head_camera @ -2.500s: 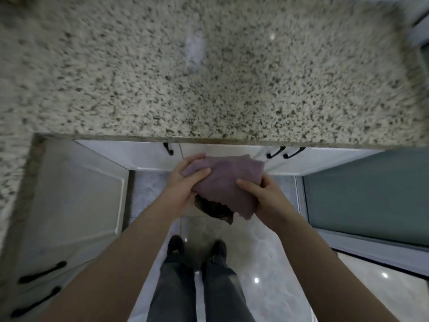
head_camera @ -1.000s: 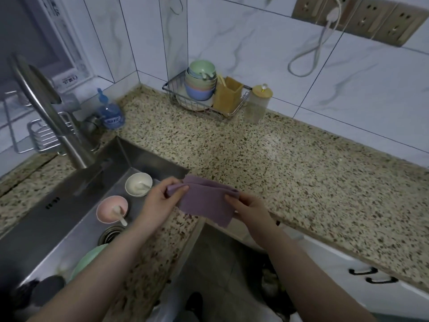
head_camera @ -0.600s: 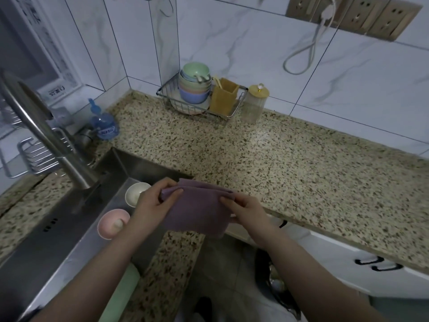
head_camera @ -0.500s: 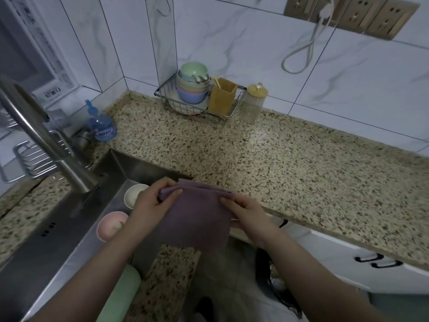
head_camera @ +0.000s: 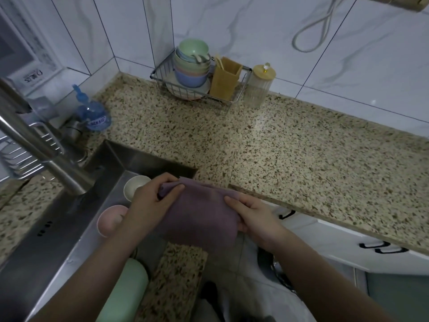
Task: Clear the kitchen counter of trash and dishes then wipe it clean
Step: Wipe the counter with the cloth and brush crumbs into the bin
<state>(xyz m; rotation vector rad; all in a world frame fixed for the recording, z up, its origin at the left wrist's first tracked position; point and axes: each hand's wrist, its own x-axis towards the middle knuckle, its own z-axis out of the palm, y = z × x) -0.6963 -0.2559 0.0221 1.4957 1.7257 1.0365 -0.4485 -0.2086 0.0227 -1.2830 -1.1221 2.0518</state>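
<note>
At the far left the steel faucet [head_camera: 44, 156] leans over the sink [head_camera: 69, 219], and in the sink lie a white bowl [head_camera: 134, 187], a pink bowl [head_camera: 110, 220] and a pale green dish [head_camera: 126, 289] near the bottom edge, so the dishes seem already moved off the bench [head_camera: 290, 149]. A blue bottle [head_camera: 92, 115] stands in the corner behind the sink. In the middle, the left hand [head_camera: 153, 198] pinches the left upper corner of the purple cloth [head_camera: 202, 212] between thumb and fingers, and the right hand [head_camera: 253, 214] grasps its right edge in the same manner, so both grips are closed on the cloth and it is held in the air, folded, just in front of the inner corner of the bench. Its long axis runs from one hand to the other, about parallel to the front edge of the right stretch. The bare speckled surface lies beyond and to the right of the cloth, and the right hand is the nearer one to it; I judge the coming step is to lay the cloth down there and wipe. At the back wall stand a wire rack [head_camera: 199, 89] with stacked bowls [head_camera: 192, 63], a yellow holder [head_camera: 226, 77] and a ribbed jar [head_camera: 261, 87].
</note>
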